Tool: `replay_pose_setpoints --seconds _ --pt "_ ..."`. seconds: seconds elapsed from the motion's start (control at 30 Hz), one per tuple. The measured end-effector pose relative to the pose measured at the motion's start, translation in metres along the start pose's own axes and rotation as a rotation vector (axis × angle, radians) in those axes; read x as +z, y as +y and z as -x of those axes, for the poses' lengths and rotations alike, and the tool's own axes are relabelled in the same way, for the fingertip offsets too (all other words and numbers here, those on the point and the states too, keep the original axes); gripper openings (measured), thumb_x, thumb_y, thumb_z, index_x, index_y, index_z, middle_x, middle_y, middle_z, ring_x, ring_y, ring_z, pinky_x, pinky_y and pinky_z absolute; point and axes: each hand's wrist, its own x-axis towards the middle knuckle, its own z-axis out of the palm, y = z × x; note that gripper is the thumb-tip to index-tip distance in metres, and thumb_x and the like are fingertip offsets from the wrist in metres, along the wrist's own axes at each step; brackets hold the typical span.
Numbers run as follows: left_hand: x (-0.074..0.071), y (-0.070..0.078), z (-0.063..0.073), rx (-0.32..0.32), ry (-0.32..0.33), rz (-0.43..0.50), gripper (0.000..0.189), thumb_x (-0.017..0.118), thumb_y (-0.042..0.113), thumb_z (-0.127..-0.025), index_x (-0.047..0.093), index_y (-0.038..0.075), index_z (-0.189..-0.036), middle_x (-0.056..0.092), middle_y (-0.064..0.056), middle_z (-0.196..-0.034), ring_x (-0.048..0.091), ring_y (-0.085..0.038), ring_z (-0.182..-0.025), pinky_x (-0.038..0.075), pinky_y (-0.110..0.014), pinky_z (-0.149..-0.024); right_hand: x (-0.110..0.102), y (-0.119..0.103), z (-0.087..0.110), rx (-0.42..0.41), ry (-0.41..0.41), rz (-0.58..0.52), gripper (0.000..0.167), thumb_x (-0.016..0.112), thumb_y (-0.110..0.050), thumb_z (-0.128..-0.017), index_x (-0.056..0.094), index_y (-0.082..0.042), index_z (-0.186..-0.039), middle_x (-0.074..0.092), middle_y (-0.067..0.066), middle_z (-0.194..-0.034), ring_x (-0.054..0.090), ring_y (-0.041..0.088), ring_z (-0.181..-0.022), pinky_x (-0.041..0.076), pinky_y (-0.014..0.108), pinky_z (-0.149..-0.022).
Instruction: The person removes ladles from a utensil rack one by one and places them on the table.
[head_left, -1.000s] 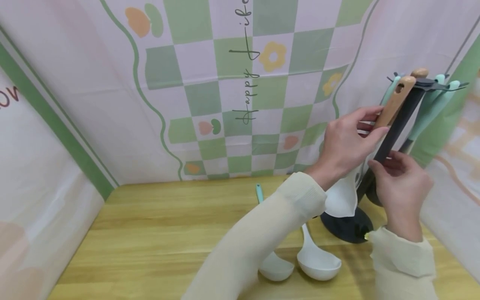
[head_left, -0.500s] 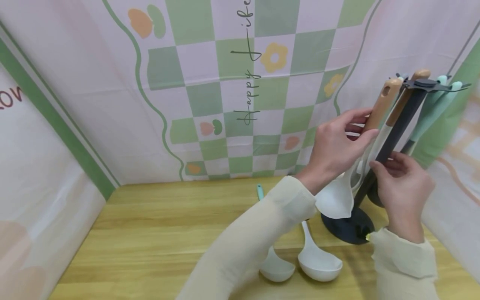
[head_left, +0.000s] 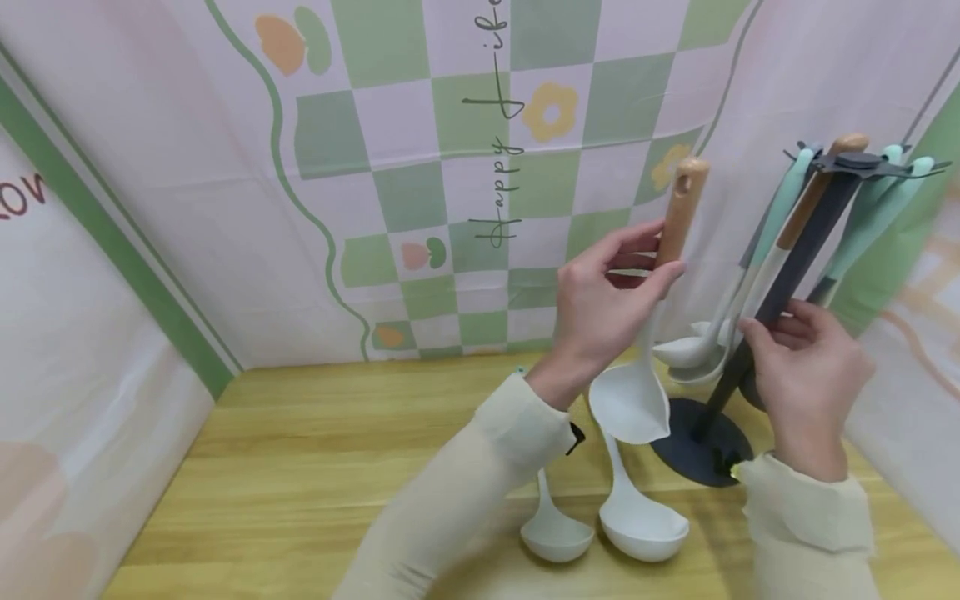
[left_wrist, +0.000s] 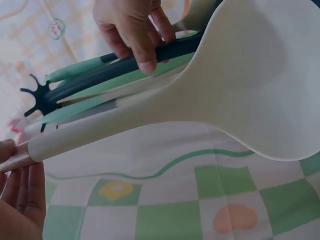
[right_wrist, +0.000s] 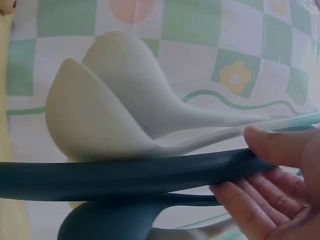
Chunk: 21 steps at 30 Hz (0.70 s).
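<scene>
A pale fabric backdrop [head_left: 465, 142] rises behind a wooden tabletop [head_left: 300, 467] with yellowish grain, its green-and-white checks dotted with flowers, fruit shapes and sideways script lettering [head_left: 495, 192]. Whitish side cloths flank it: the left one [head_left: 67, 333] has a green band [head_left: 112, 240], the right one [head_left: 900, 383] orange-toned patterning. The light is soft, with faint shadows.

Left grip [head_left: 607, 308] shifted leftward, wooden-handled ladle [head_left: 630, 404] well apart from stand [head_left: 814, 237]

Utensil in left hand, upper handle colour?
Upper handle: light wood-brown, best seen in the head view.
</scene>
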Motion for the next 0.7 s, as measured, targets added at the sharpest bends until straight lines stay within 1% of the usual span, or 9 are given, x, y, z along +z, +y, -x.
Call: replay_pose_setpoints --seconds 0.13,0.23,0.4,0.47,0.5,0.57,0.6,0.63,0.7 --pt "-0.021 0.001 0.003 0.014 0.047 0.025 0.040 0.084 0.005 -0.089 0.072 0.000 -0.127 0.081 -0.016 -0.111 0.079 -0.014 -0.090 0.064 -0.018 -0.076 0.004 0.000 0.000 -0.017 0.031 -0.018 0.048 0.078 -0.023 -0.092 0.070 -0.002 -0.134 0.054 -0.033 -0.083 0.049 -0.025 -0.069 0.040 -0.004 -0.068" --pt "-0.034 0.001 0.004 0.010 0.068 0.024 0.039 0.084 0.005 -0.089 0.072 0.000 -0.126 0.080 -0.017 -0.111 0.079 -0.016 -0.089 0.065 -0.022 -0.076 0.007 -0.001 0.000 -0.034 0.046 -0.056 0.043 0.074 -0.019 -0.092 0.072 0.001 -0.130 0.046 -0.042 -0.074 0.050 -0.024 -0.069 0.041 -0.002 -0.068" --pt "-0.051 0.000 0.005 0.003 0.105 0.024 0.038 0.084 0.004 -0.089 0.073 -0.001 -0.125 0.080 -0.018 -0.111 0.080 -0.020 -0.089 0.067 -0.027 -0.074 0.007 0.000 0.000 -0.059 0.047 -0.071 0.039 0.071 -0.015 -0.094 0.073 0.002 -0.128 0.047 -0.042 -0.073 0.051 -0.024 -0.069 0.042 -0.002 -0.070" --pt "-0.060 -0.001 0.006 0.002 0.116 0.022 0.038 0.084 0.003 -0.088 0.073 -0.001 -0.125 0.079 -0.018 -0.112 0.079 -0.023 -0.090 0.067 -0.029 -0.075 0.007 0.000 0.000 -0.062 0.041 -0.056 0.038 0.070 -0.015 -0.095 0.073 0.001 -0.129 0.053 -0.036 -0.078 0.050 -0.024 -0.070 0.042 -0.003 -0.071" --pt "-0.064 -0.001 0.007 -0.001 0.119 0.016 0.039 0.084 0.004 -0.088 0.073 -0.001 -0.125 0.079 -0.018 -0.113 0.079 -0.023 -0.091 0.067 -0.029 -0.074 0.006 -0.001 0.000 -0.061 0.034 -0.040 0.038 0.068 -0.015 -0.096 0.073 0.001 -0.130 0.062 -0.029 -0.083 0.050 -0.025 -0.071 0.042 -0.003 -0.071" --pt "-0.074 -0.001 0.007 -0.014 0.120 0.008 0.039 0.084 0.004 -0.089 0.072 -0.001 -0.126 0.079 -0.019 -0.115 0.079 -0.025 -0.093 0.067 -0.031 -0.075 0.005 -0.001 0.000 -0.055 0.022 -0.014 0.037 0.066 -0.015 -0.097 0.073 -0.001 -0.131 0.070 -0.017 -0.095 0.049 -0.025 -0.072 0.042 -0.003 -0.072" --pt "-0.079 -0.001 0.007 -0.023 0.119 0.003 0.040 0.084 0.004 -0.089 0.072 -0.001 -0.127 0.078 -0.019 -0.115 0.079 -0.025 -0.093 0.068 -0.033 -0.076 0.004 -0.002 0.000 -0.052 0.015 0.000 0.037 0.065 -0.016 -0.098 0.072 -0.001 -0.132 0.074 -0.007 -0.103 0.049 -0.025 -0.072 0.042 -0.003 -0.073" --pt "-0.085 -0.001 0.008 -0.035 0.116 -0.008 0.041 0.083 0.004 -0.089 0.071 0.000 -0.128 0.078 -0.019 -0.115 0.079 -0.025 -0.094 0.068 -0.035 -0.076 0.004 -0.002 0.000 -0.049 0.009 0.013 0.038 0.064 -0.016 -0.099 0.072 -0.001 -0.132 0.075 0.002 -0.110 0.048 -0.026 -0.073 0.041 -0.003 -0.073" --pt "-0.096 -0.002 0.009 -0.061 0.113 -0.032 0.042 0.083 0.005 -0.090 0.071 0.001 -0.130 0.078 -0.018 -0.115 0.079 -0.025 -0.094 0.068 -0.038 -0.077 0.002 -0.004 0.000 -0.043 -0.006 0.031 0.038 0.062 -0.017 -0.099 0.071 0.000 -0.133 0.074 0.013 -0.118 0.047 -0.026 -0.073 0.040 -0.003 -0.074"
